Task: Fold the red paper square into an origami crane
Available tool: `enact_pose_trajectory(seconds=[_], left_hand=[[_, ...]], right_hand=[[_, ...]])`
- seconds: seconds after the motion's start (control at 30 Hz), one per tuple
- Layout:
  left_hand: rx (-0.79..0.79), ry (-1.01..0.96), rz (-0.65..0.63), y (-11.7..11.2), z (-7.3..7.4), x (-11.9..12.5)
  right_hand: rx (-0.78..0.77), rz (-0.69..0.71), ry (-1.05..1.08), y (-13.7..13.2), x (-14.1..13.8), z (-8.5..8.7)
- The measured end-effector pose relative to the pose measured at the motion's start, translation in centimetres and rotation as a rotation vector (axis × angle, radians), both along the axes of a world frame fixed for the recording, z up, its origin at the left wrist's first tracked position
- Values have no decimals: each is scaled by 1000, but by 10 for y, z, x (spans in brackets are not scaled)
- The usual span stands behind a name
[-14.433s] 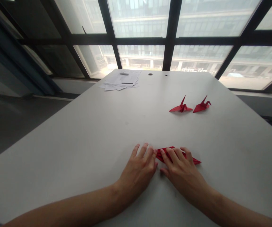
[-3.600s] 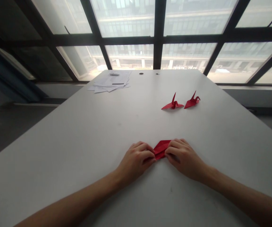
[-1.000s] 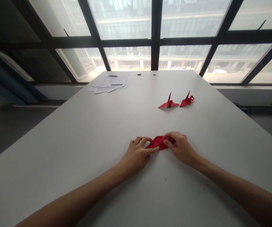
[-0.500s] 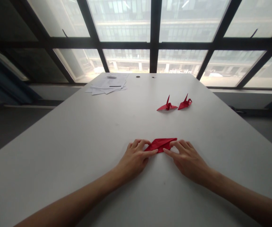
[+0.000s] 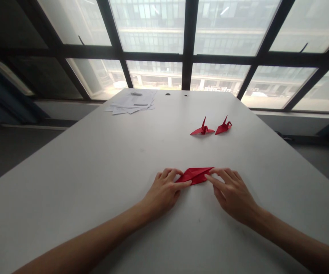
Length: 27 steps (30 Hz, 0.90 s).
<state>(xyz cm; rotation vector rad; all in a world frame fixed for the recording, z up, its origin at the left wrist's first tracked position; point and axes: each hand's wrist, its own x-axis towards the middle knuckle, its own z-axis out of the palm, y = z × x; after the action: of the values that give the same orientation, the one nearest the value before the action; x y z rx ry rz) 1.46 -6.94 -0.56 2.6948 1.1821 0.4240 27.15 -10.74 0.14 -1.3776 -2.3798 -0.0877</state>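
Note:
A folded piece of red origami paper [image 5: 196, 175] lies on the white table, its long point reaching to the right and a diagonal fold line across its face. On its left end, my left hand [image 5: 164, 189] is closed, thumb pressed along the near edge and index finger at the far side. My right hand [image 5: 231, 192] has its thumb and index fingertip on the right end of the paper, in a loose pinch. Beyond the hands stand two red paper cranes, one with spread wings [image 5: 203, 130] and one narrower [image 5: 224, 127] to its right.
Several white sheets [image 5: 124, 104] lie loosely stacked at the far left of the table [image 5: 96, 163], with a small pale object [image 5: 136, 93] on top. A dark round spot [image 5: 168, 94] shows near the far edge. Dark-framed windows [image 5: 188, 42] rise behind.
My right thumb and index finger have slid rightward along the red paper, baring more of its near edge. My left hand keeps its place. The view has tilted slightly.

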Motion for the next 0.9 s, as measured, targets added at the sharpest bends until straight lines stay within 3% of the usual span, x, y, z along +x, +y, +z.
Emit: enact_pose_trajectory(seconds=[0.17,0.33,0.5,0.6,0.73,0.9], left_hand=[[-1,-28,7,-1,-1,0],[-160,-232,-4,9,2,-5],[-320,-467,-2,20,18,-28],[-272,-373,-96,17,28,-36],[-109,-54,-210,4,30,-34],[7,134,-190,-10,26,-28]], right_hand=[[-66,187,-28,8,-24,0],[-68,163,-99,8,-22,-8],[-69,175,-123,7,-21,-7],[-78,177,-125,7,-22,-8],[-74,175,-125,8,-22,-10],[-55,172,-127,8,-23,-11]])
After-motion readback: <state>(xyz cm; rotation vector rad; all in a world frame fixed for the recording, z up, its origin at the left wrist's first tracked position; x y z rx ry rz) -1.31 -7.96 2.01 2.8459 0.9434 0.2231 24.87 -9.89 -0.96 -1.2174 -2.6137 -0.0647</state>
